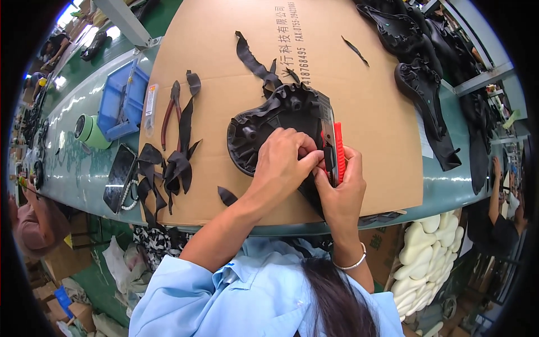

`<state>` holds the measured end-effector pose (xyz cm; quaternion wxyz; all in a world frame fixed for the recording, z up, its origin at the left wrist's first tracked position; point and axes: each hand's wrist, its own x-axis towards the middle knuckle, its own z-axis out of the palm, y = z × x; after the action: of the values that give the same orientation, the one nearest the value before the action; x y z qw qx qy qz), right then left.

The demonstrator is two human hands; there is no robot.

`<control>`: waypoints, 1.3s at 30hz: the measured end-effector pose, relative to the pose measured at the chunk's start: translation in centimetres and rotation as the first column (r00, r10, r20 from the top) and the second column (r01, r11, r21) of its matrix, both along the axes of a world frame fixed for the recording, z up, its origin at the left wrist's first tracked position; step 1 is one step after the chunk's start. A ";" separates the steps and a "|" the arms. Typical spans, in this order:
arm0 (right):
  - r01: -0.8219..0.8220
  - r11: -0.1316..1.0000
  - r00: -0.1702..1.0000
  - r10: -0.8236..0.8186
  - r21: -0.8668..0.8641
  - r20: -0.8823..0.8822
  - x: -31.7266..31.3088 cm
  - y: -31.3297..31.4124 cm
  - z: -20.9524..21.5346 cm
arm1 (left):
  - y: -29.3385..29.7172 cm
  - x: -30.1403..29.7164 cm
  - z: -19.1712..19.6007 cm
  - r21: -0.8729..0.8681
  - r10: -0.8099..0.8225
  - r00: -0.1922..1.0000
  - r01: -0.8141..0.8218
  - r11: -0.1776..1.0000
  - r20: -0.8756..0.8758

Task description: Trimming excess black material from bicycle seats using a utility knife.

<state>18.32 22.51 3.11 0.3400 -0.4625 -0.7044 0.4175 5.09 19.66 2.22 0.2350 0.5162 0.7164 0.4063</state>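
A black bicycle saddle (281, 115) lies underside up on the cardboard sheet, its thin cover gathered in wrinkles round the rim. My left hand (281, 160) rests over the saddle, thumb and fingers pinched together at the cover's right edge; the exact bit between the fingertips is hidden. My right hand (343, 188) is closed round a red utility knife (339, 153), blade pointing away from me alongside the saddle. Both hands meet at the thumbs. Black cut strips (252, 59) lie just beyond the saddle.
Pliers with red handles (169, 115), more black strips (181, 163) and a clear blade case (150, 106) lie left on the cardboard (370, 112). Past them are a phone (120, 175), a blue bin (120, 101) and a green tape roll (90, 132). Black saddles (421, 84) are piled right.
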 end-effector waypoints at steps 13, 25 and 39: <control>-0.393 0.862 0.866 0.228 0.322 0.445 5.1 0.4 1.5 | 0.2 0.3 -0.3 0.138 0.134 0.975 -0.160 0.978 0.178; -0.363 0.926 0.915 0.334 0.102 0.225 6.6 0.5 1.6 | -1.5 -1.0 0.3 0.116 -0.010 0.943 -0.030 0.993 0.331; -0.328 0.919 0.809 0.392 -0.218 0.437 10.6 -3.3 4.9 | -1.6 -2.8 -0.3 0.272 -0.295 0.456 0.118 0.955 0.840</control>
<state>28.94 19.24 8.01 0.0411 -0.4293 -0.8115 0.3944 2.33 18.08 1.90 0.5670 0.3397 0.3904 0.6408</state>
